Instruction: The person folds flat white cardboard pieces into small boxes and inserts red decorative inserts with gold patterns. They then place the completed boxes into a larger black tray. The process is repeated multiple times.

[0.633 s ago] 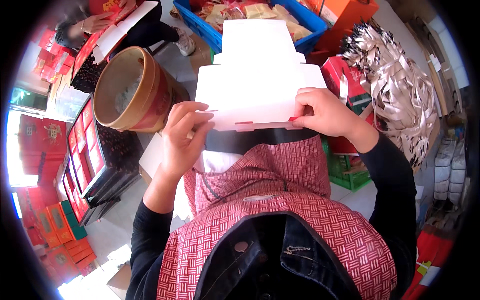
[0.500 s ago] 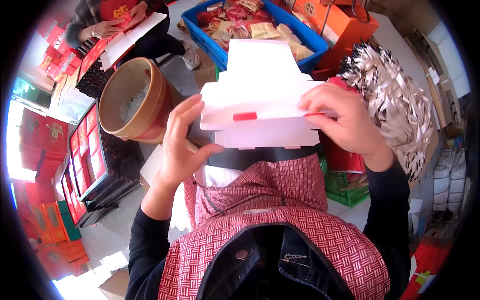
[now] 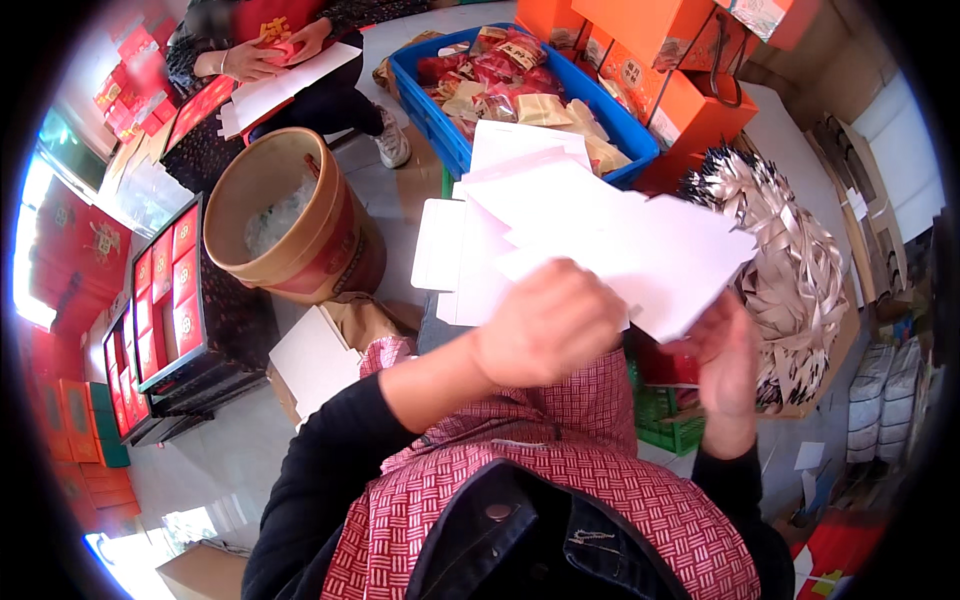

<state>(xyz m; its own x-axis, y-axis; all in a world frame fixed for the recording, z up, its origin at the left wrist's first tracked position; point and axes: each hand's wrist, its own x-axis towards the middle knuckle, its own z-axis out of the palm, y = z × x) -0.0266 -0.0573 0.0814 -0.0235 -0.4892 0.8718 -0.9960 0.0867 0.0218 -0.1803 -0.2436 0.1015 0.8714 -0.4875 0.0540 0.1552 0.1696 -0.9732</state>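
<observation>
Over my lap lies a partly unfolded white cardboard box blank [image 3: 590, 215], its panels and tabs spread at different angles. My left hand [image 3: 550, 322] is in front of it, slightly blurred, with the fingers curled closed. What those fingers pinch, if anything, is hidden. At the lower right corner of a raised white panel, my right hand [image 3: 725, 365] grips the cardboard edge from below. Some of its fingers are hidden behind the panel.
Ahead stands a blue crate [image 3: 425, 105] of small packets, beside orange boxes [image 3: 690, 115]. Beige ribbons [image 3: 800, 270] are heaped at the right. A round tub [image 3: 335, 235] and a black tray [image 3: 200, 345] of red boxes stand left. A co-worker's hands [image 3: 255, 60] handle something red.
My left hand has crossed from the blank's left edge to its lower middle and closed. My right hand has moved lower. The blank has turned, its right panel now tilted.
</observation>
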